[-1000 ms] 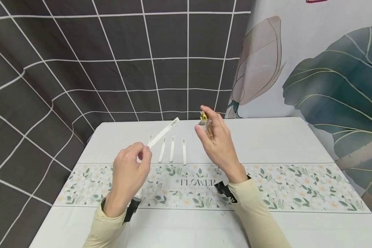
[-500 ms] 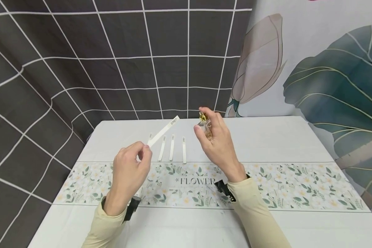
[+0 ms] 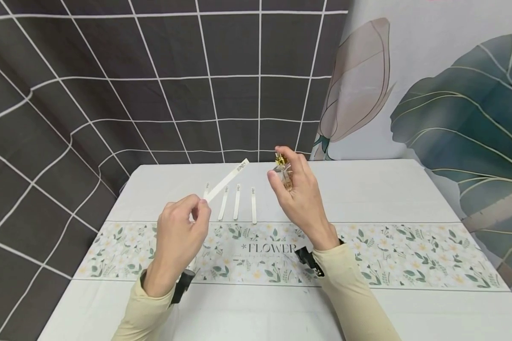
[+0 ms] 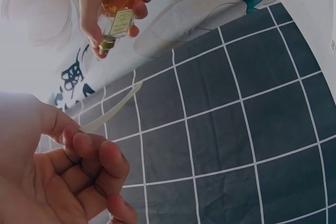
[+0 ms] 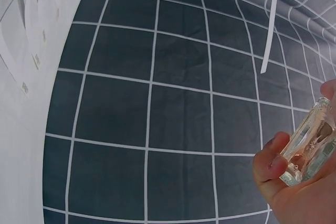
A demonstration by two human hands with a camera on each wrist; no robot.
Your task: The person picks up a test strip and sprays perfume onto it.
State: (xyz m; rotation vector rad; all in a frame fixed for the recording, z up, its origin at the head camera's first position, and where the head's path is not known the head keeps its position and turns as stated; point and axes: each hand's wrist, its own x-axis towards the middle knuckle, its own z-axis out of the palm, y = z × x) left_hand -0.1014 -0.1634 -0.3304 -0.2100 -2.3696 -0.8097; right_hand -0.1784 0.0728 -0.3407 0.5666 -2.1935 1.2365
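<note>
My left hand (image 3: 181, 237) pinches the lower end of a white paper test strip (image 3: 228, 179) between thumb and index finger. The strip slants up to the right, with dark print near its tip; it bows slightly in the left wrist view. My right hand (image 3: 300, 196) grips a small glass perfume bottle (image 4: 121, 17) with amber liquid and a pale label. Its index finger rests on the gold spray top (image 3: 280, 158), which stands a short way right of the strip's tip. In the right wrist view the clear bottle (image 5: 310, 145) is partly cut off by the edge.
Several more white strips (image 3: 253, 206) lie on the white table (image 3: 388, 189) behind the hands. A floral band (image 3: 409, 255) lettered FLOWER crosses the table. A dark gridded cloth (image 3: 230, 57) hangs behind and to the left, a flower-printed one (image 3: 358, 85) to the right.
The head view has shifted slightly. Both hands hold almost the same pose, with the strip and the bottle barely moved.
</note>
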